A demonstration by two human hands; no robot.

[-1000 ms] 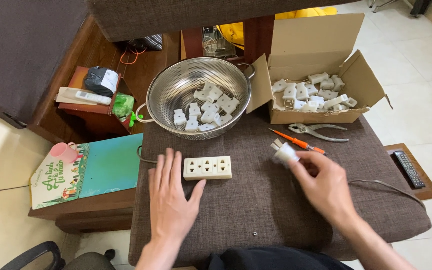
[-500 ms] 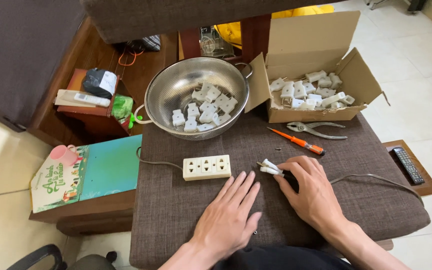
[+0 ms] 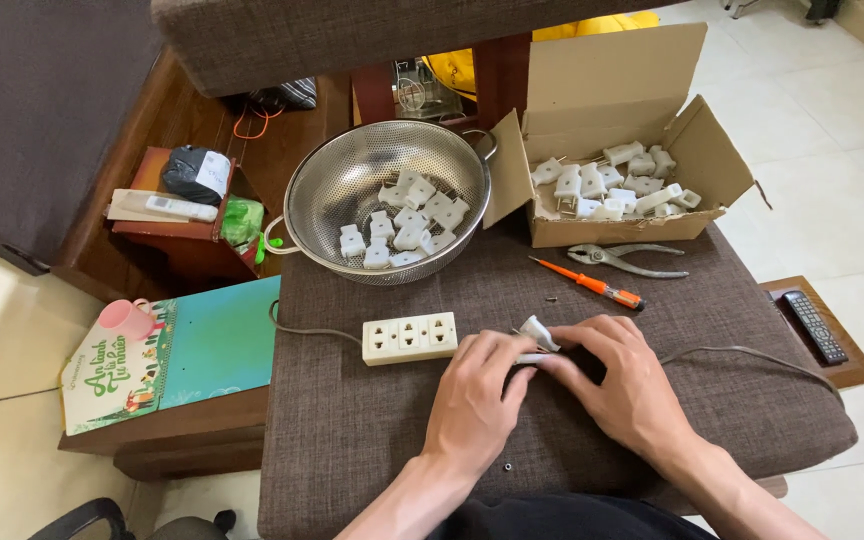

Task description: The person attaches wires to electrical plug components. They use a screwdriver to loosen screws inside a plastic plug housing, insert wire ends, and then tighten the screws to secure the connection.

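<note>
Brown cushioned stool (image 3: pixel 372 450) carries everything: cardboard box (image 3: pixel 642 225) of white plugs at its far right corner, steel colander (image 3: pixel 352 185) with more plugs at the far edge, white power strip (image 3: pixel 409 337) left of middle, pliers (image 3: pixel 624 258) and orange screwdriver (image 3: pixel 589 284) before the box. My left hand (image 3: pixel 477 400) and right hand (image 3: pixel 627 385) meet near the front edge, both pinched on one small white plug (image 3: pixel 538 335) just right of the strip.
</note>
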